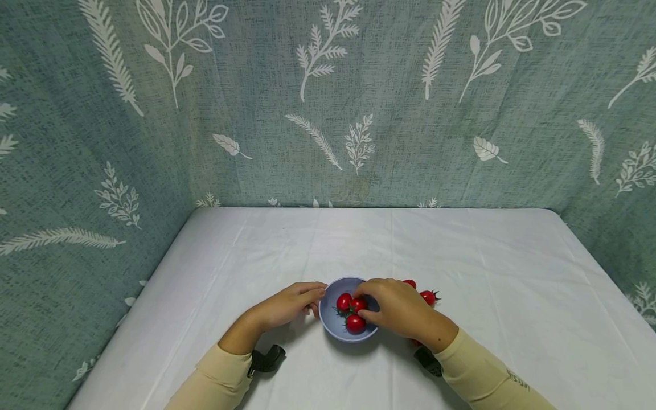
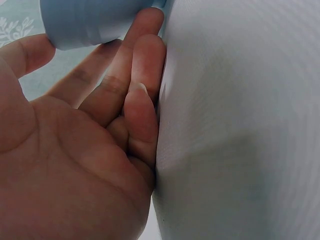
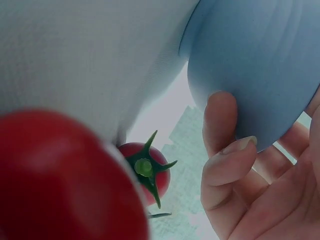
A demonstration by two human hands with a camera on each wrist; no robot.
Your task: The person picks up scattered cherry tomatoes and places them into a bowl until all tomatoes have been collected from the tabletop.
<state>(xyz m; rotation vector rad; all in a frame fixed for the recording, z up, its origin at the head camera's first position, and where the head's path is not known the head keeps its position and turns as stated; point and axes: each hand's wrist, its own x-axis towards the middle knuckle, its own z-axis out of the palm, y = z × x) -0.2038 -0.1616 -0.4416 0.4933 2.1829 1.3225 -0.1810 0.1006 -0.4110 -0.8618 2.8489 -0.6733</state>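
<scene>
A blue bowl (image 1: 335, 333) stands on the white cloth with three red cherry tomatoes in it, among them one at the front (image 1: 355, 324) and one at the left (image 1: 344, 302). My left hand (image 1: 289, 304) holds the bowl's left side, its thumb at the rim; in the left wrist view its fingertips (image 2: 150, 22) lie low against the bowl wall. My right hand (image 1: 402, 307) reaches over the right rim, thumb and index finger pinching the third cherry tomato (image 1: 358, 306). Its other fingers (image 3: 222, 120) are curled outside the bowl.
More cherry tomatoes lie right of the bowl, one (image 1: 427, 297) beyond my right wrist and another (image 1: 409, 283) behind the hand. In the right wrist view a large red tomato (image 3: 65, 180) is close to the camera. A leaf-patterned green curtain (image 1: 328, 142) borders the table (image 1: 512, 273).
</scene>
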